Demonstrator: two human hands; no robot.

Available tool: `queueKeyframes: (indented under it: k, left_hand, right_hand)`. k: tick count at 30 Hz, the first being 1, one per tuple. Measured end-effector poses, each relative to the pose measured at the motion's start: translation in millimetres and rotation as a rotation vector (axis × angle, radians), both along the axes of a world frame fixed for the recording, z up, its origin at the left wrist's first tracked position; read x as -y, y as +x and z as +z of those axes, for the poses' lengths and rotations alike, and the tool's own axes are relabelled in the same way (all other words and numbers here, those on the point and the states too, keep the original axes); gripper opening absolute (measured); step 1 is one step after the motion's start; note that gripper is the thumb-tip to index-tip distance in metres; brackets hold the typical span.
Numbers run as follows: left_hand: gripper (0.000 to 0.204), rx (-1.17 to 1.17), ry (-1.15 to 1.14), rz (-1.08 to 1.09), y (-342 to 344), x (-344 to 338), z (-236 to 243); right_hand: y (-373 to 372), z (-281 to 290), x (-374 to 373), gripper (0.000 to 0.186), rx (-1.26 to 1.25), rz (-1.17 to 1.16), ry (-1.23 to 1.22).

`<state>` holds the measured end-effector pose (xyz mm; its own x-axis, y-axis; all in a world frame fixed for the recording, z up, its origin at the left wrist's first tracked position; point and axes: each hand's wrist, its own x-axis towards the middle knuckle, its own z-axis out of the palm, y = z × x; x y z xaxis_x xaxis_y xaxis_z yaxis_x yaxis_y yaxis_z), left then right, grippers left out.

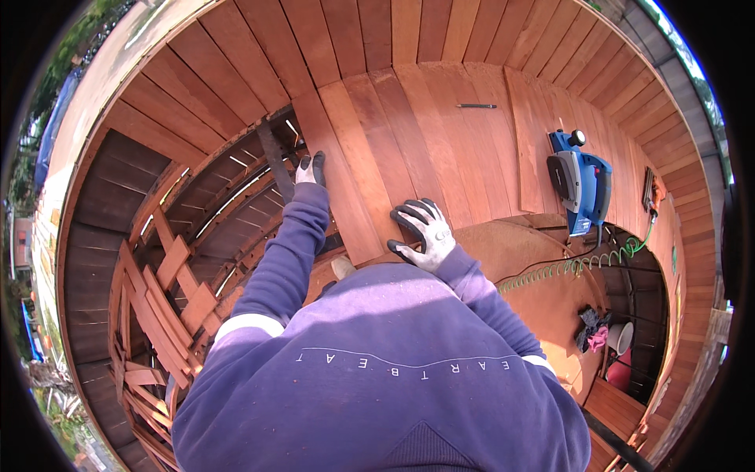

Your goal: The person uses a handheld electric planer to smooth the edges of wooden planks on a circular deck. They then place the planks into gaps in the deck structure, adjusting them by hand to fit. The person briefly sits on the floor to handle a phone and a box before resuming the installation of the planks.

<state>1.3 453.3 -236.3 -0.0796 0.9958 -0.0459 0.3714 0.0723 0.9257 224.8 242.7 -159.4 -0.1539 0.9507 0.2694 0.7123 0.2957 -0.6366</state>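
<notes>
A reddish-brown wooden plank (336, 173) lies at the left end of a row of fitted planks (417, 134). My left hand (310, 170), in a grey and black work glove, is at its outer edge, thumb side against the wood and fingers partly hidden along the side. To the right and nearer me, my right hand (425, 234) rests on the near ends of neighbouring planks. Its gloved fingers are spread, with nothing in them.
Left of the plank, dark framing (275, 153) borders open gaps. Loose wood offcuts (169, 307) pile up at lower left. On the right lie a blue electric planer (582, 181), an orange air tool (653, 191) with a coiled green hose (578, 263), and a pencil (476, 106).
</notes>
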Motion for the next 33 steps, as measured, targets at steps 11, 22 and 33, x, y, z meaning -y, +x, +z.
queueKeyframes:
  k: [11,22,33]
  left_hand:
    - [0.039,-0.008,-0.047,-0.011,-8.1,-6.9,-19.0]
    - [0.031,0.376,0.01,-0.01,-14.4,-3.1,11.1]
    - [0.033,0.647,-0.133,-0.247,86.0,28.9,130.8]
  right_hand:
    - [-2.0,-1.4,-0.7,0.054,-0.011,-0.004,0.038]
    - [7.2,20.1,0.5,0.068,-0.264,-0.04,-0.214]
    - [26.3,56.5,-13.1,0.083,0.153,-0.397,-0.058]
